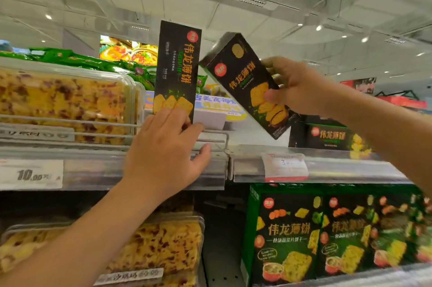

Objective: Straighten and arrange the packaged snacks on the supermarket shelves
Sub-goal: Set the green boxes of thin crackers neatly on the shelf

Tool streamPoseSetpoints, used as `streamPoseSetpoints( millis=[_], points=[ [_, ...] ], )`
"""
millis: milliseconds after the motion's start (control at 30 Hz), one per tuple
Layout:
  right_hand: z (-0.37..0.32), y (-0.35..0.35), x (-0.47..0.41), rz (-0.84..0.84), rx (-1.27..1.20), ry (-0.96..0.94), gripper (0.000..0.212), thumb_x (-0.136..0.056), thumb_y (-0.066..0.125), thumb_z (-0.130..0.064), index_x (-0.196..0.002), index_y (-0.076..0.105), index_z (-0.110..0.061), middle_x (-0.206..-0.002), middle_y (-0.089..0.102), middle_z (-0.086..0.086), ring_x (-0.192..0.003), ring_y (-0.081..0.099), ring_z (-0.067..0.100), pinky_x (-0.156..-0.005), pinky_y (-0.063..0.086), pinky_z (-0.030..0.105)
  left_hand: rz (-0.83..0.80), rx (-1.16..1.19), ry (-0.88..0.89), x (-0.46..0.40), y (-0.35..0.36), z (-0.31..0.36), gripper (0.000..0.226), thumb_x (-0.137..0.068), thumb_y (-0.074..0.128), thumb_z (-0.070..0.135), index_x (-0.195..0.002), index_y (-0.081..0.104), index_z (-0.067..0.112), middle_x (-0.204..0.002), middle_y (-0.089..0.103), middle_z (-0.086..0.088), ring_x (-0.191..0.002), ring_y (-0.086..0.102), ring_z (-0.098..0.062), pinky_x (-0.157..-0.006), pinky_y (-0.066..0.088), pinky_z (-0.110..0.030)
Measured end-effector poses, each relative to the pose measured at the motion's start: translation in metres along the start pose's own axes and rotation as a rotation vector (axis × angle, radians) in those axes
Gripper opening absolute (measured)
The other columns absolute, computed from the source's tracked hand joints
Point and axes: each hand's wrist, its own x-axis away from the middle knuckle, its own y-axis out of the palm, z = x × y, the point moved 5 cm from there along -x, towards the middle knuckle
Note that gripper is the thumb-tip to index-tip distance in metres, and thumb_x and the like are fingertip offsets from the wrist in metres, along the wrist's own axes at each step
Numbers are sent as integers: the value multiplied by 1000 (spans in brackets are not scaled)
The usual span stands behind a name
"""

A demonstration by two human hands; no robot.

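Note:
Two tall black cracker boxes with orange lettering are up at the top shelf. One black box [177, 69] stands upright at the shelf's wire rail, and my left hand [166, 148] grips its bottom end. The second black box [245, 83] is tilted to the left in the air, held around its lower half by my right hand [297, 85]. The two boxes almost touch near their upper parts. Another box of the same kind [327, 137] lies on its side on the shelf to the right, partly hidden by my right arm.
Clear tubs of yellow cake with red bits [65, 102] fill the top shelf's left side, with green bags [93, 60] behind. A price rail [149, 174] fronts the shelf with tags. Below sit more cake tubs [168, 244] and large green-black cracker cartons [289, 235].

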Motion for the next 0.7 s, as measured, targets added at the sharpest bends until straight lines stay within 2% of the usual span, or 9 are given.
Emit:
streamPoseSetpoints(
  millis=[33,133,167,233,333,467,600,700],
  points=[
    [3,1,4,-21,33,7,54,-87,65,-6,-116,47,-46,-105,60,-20,-95,64,8,-74,59,33,6,3,2,0,0,0,36,-83,61,37,-99,70,7,-82,50,-8,-79,49,-28,-66,43,-40],
    [12,8,14,-105,184,67,52,-91,63,-12,-127,46,-45,-99,61,-22,-82,65,0,-55,54,16,4,11,6,0,-1,-1,37,-84,58,38,-100,68,7,-84,50,-8,-80,48,-28,-67,42,-39],
    [14,13,16,-138,252,88,54,-91,62,-15,-133,43,-44,-104,63,-18,-83,65,2,-55,53,16,-1,9,6,1,0,-1,37,-84,57,38,-100,67,7,-84,50,-8,-80,48,-27,-68,41,-38],
    [15,24,18,-204,372,84,59,-92,61,-16,-140,38,-42,-122,60,-8,-96,62,9,-69,54,25,1,20,8,1,0,-1,37,-84,58,38,-101,68,6,-84,48,-7,-80,47,-27,-68,40,-37],
    [14,39,19,-288,468,47,60,-93,58,-15,-143,36,-41,-133,52,-7,-107,52,12,-83,48,31,11,48,16,0,0,-2,38,-83,58,38,-99,68,4,-82,47,-6,-78,48,-27,-65,41,-38],
    [17,40,20,-333,484,97,59,-94,56,-17,-142,36,-45,-130,53,-10,-105,52,11,-77,44,28,9,55,18,0,0,-3,38,-84,55,39,-98,67,5,-83,47,-6,-79,47,-27,-66,40,-37],
    [16,41,19,-345,523,139,58,-96,53,-18,-144,33,-46,-112,54,-13,-89,53,4,-65,41,22,-6,59,7,1,0,-4,38,-83,54,39,-98,67,6,-83,48,-6,-80,48,-27,-67,42,-38],
    [16,43,20,-358,531,160,59,-97,51,-18,-146,30,-43,-117,55,-10,-94,54,7,-68,42,24,-34,54,-6,1,1,-4,39,-84,53,41,-98,66,7,-85,49,-5,-81,48,-26,-68,43,-38]
  ],
)
